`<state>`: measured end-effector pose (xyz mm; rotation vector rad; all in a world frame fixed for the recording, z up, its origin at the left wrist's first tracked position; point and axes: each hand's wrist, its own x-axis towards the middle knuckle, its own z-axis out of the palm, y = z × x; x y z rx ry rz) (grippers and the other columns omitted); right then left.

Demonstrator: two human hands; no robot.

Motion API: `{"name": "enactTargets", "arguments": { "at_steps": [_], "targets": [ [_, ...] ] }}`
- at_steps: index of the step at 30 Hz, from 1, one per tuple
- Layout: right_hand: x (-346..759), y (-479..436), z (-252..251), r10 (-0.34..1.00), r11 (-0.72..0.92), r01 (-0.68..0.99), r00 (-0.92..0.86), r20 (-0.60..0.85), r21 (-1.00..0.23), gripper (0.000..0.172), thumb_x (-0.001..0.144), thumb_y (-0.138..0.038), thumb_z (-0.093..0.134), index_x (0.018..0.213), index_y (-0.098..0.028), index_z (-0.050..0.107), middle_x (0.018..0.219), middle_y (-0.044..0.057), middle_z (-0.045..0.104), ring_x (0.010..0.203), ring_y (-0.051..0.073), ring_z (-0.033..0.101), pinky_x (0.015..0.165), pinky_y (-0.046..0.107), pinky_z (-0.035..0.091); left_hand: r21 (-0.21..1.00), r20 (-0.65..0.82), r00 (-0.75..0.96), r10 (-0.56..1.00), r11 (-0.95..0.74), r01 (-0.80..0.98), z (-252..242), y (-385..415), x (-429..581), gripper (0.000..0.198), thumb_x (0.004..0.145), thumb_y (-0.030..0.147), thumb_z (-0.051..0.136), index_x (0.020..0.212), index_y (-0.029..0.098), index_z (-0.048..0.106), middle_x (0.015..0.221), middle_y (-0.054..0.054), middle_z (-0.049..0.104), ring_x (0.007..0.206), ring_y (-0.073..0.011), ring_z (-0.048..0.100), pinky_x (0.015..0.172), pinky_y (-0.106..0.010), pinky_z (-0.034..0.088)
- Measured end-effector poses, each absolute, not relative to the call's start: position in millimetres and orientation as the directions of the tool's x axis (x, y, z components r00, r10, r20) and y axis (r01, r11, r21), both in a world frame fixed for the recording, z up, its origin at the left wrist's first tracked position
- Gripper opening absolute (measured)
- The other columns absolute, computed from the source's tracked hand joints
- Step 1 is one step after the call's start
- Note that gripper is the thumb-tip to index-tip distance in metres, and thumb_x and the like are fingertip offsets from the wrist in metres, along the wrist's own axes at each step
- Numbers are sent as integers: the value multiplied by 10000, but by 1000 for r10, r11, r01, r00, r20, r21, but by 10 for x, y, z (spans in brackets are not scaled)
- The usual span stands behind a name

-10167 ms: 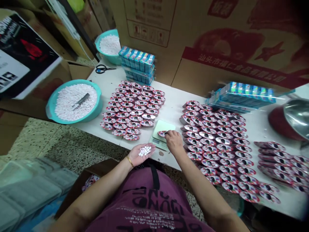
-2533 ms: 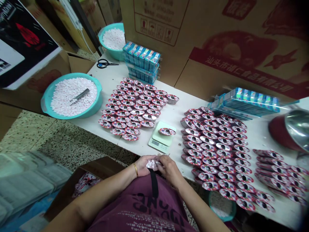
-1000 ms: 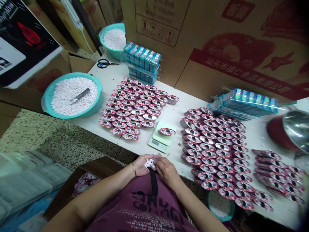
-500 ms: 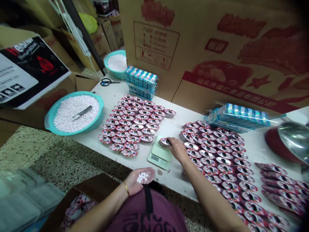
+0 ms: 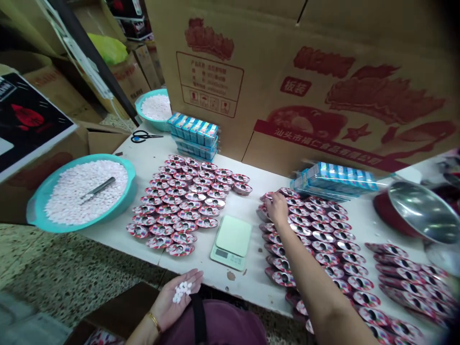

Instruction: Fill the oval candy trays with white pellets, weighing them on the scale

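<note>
My left hand [image 5: 178, 295], palm up near the table's front edge, cradles a small heap of white tablets [image 5: 182, 290]. My right hand [image 5: 277, 209] is at the back left corner of the right group of small red-and-white printed pouches [image 5: 325, 236], its fingers closed on one pouch [image 5: 268, 196] there; the fingertips are partly hidden. These pouches stand upright with oval mouths open. A pale green kitchen scale [image 5: 233, 236] with a bare platform lies between the right group and the left group of pouches [image 5: 185, 214].
A turquoise basin [image 5: 131, 184] of white tablets with metal tongs [image 5: 97, 190] stands at left; a second basin [image 5: 143, 120] is behind. Scissors [image 5: 143, 137], blue boxes [image 5: 194, 132], more wrapped blue boxes [image 5: 339, 177], a steel bowl [image 5: 419, 211] and a large carton [image 5: 266, 86] edge the table.
My right hand has moved from the scale to the right group with the pouch, leaving the platform bare. My left hand still holds the tablets. The camera view has shifted.
</note>
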<state>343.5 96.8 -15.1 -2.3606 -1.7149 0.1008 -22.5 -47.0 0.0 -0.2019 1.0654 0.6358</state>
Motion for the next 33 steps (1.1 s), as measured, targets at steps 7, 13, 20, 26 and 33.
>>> {"name": "enactTargets", "arguments": {
  "at_steps": [7, 13, 20, 26, 33],
  "targets": [
    [3485, 357, -36, 950, -307, 951, 309, -53, 38, 352, 731, -452, 455, 846, -154, 602, 922, 103, 525, 872, 236, 442, 706, 332, 326, 133, -846, 375, 378, 832, -539, 60, -418, -142, 330, 704, 128, 517, 1015, 18, 506, 1107, -203, 515, 1072, -266, 432, 892, -333, 399],
    [3293, 319, -74, 952, -291, 954, 296, -79, 66, 251, 766, -326, 445, 830, -145, 606, 917, 109, 510, 852, 224, 438, 672, 318, 317, 111, -848, 392, 358, 842, -528, 97, -497, -51, 308, 704, 122, 514, 991, 8, 514, 1084, -205, 530, 1064, -262, 443, 874, -316, 412],
    [2748, 168, 252, 989, 149, 988, -149, 7, -50, 148, 768, -174, 442, 743, -168, 588, 841, 82, 521, 799, 193, 432, 655, 315, 312, 60, -793, 490, 361, 847, -528, 201, -459, 74, 279, 714, 131, 490, 968, 27, 542, 1050, -178, 561, 1000, -249, 504, 811, -312, 439],
    [2258, -191, 120, 949, 309, 945, -300, 96, -106, 142, 718, -95, 480, 723, -196, 580, 783, 62, 542, 716, 190, 468, 599, 320, 356, 62, -736, 537, 412, 831, -553, 166, -486, 114, 285, 710, 193, 502, 926, 21, 572, 994, -160, 593, 904, -229, 559, 780, -300, 417],
    [1653, -719, -36, 894, 433, 841, -356, 270, -324, 293, 737, -149, 470, 1021, -206, 514, 903, 76, 557, 771, 190, 506, 595, 290, 451, 17, -658, 631, 411, 846, -534, 156, -377, 344, 320, 750, 312, 450, 868, 49, 589, 766, -111, 636, 673, -152, 582, 660, -259, 398]
  ]
}}
